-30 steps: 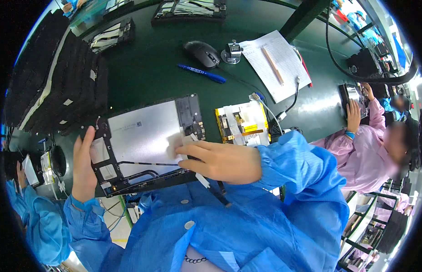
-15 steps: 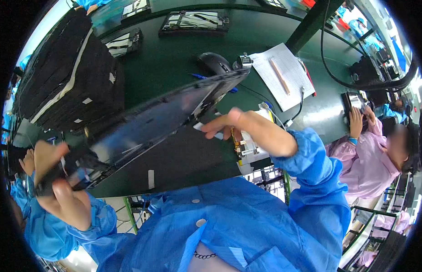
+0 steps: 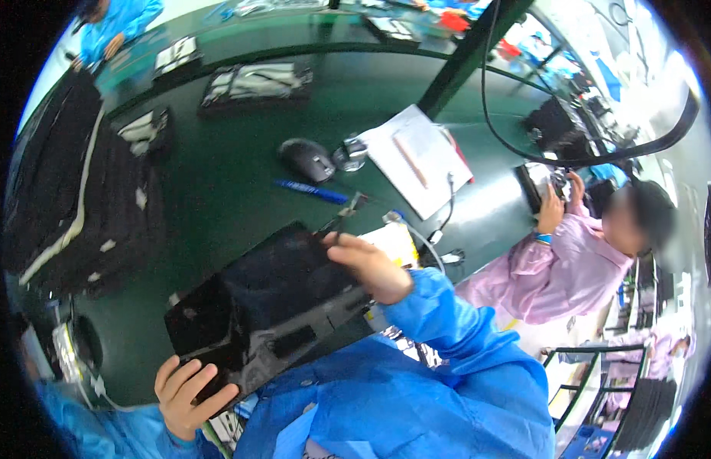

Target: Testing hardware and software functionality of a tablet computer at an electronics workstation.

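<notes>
Panel [image 3: 267,287] has turned over since the earlier frame: glossy black face up, metal side hidden. Position: held on the near side of the mouse [image 3: 306,159]. Left hand [image 3: 189,394] pinches the corner farthest from mouse; right hand [image 3: 371,264], fingers bent, is at the right edge, grip cannot be told. Judged: turn-over done, release not yet. Yellow-edged pack [image 3: 399,239] lies apart, right of mouse.

On the dark green table [image 3: 222,172]: black mouse [image 3: 306,160], blue pen [image 3: 313,191], white paper [image 3: 390,145], tall black stack [image 3: 115,222] leftward.
</notes>
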Action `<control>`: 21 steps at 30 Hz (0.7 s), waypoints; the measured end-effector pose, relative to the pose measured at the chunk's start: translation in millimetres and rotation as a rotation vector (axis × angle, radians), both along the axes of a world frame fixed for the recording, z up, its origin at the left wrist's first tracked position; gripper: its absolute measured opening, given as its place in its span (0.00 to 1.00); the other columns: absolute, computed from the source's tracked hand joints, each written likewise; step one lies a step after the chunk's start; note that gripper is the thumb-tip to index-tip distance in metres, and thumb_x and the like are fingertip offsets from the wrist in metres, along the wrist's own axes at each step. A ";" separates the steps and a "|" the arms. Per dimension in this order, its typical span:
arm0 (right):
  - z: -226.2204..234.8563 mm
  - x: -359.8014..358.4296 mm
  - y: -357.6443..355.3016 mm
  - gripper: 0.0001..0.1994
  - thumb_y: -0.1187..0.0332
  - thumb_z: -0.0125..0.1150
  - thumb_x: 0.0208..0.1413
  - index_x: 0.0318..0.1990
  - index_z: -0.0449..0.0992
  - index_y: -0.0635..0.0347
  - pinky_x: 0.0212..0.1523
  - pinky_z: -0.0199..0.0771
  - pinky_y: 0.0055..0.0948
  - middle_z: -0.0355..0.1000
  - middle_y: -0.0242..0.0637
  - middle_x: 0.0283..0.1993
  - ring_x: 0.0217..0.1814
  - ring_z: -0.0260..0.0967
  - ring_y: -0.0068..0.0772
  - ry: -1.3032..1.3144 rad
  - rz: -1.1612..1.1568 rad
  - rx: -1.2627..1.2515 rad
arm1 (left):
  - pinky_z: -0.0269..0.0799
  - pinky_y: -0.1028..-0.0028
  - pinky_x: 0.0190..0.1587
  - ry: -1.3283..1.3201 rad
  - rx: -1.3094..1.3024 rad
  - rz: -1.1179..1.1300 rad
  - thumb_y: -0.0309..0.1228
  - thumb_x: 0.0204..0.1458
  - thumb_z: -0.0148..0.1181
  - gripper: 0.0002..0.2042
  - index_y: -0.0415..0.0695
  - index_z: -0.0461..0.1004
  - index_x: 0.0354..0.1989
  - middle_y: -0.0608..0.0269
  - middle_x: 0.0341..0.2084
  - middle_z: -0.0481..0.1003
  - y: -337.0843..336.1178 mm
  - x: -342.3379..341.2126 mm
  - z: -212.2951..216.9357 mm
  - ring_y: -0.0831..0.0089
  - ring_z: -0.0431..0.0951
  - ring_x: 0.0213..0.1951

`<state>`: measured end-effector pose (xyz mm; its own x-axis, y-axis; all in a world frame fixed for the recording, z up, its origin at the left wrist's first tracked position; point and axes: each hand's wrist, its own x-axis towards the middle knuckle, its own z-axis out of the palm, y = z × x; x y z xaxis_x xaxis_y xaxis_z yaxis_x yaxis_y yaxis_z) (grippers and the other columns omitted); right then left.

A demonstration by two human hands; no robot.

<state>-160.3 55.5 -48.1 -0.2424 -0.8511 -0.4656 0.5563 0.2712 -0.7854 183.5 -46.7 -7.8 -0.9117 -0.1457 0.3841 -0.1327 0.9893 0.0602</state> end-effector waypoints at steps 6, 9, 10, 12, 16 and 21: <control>-57.1 4.7 2.1 0.19 0.67 0.56 0.50 0.47 0.65 0.69 0.48 0.65 0.37 0.60 0.53 0.51 0.48 0.63 0.54 1.234 0.184 -0.211 | 0.51 0.48 0.61 -0.298 0.345 0.276 0.39 0.39 0.65 0.27 0.58 0.68 0.52 0.51 0.58 0.59 2.6 11.0 -56.5 0.49 0.54 0.61; -27.5 8.3 -0.1 0.16 0.67 0.56 0.51 0.43 0.63 0.69 0.44 0.65 0.41 0.63 0.54 0.43 0.46 0.64 0.53 1.001 0.283 -0.027 | 0.38 0.45 0.63 -0.332 0.264 0.372 0.58 0.32 0.64 0.45 0.57 0.57 0.62 0.47 0.65 0.42 -2.9 10.2 -55.0 0.47 0.41 0.66; -23.7 12.0 -0.8 0.15 0.67 0.56 0.50 0.41 0.63 0.68 0.42 0.64 0.42 0.64 0.54 0.40 0.44 0.64 0.54 0.904 0.304 0.020 | 0.35 0.45 0.63 -0.309 0.327 0.452 0.63 0.30 0.62 0.49 0.56 0.54 0.64 0.48 0.66 0.38 -3.1 11.5 -52.3 0.47 0.39 0.66; -16.3 18.4 4.1 0.14 0.69 0.56 0.49 0.38 0.61 0.68 0.38 0.65 0.44 0.65 0.55 0.37 0.41 0.64 0.57 1.143 0.309 0.029 | 0.37 0.46 0.63 -0.341 0.402 0.561 0.66 0.30 0.60 0.54 0.52 0.47 0.66 0.49 0.67 0.34 5.1 0.7 -43.0 0.46 0.38 0.66; -18.2 27.1 25.7 0.15 0.67 0.57 0.49 0.37 0.62 0.68 0.39 0.65 0.44 0.64 0.54 0.36 0.39 0.64 0.58 1.109 0.286 0.069 | 0.49 0.52 0.62 -0.217 0.651 0.463 0.61 0.27 0.65 0.57 0.46 0.44 0.66 0.45 0.66 0.33 -5.4 -3.2 -51.4 0.46 0.42 0.66; -15.1 24.3 49.6 0.15 0.75 0.53 0.54 0.48 0.64 0.68 0.32 0.70 0.26 0.70 0.41 0.35 0.33 0.70 0.31 0.777 0.075 -0.014 | 0.51 0.56 0.62 -0.212 0.701 0.427 0.58 0.28 0.66 0.54 0.48 0.48 0.65 0.46 0.65 0.40 -11.1 -9.9 -36.7 0.48 0.46 0.65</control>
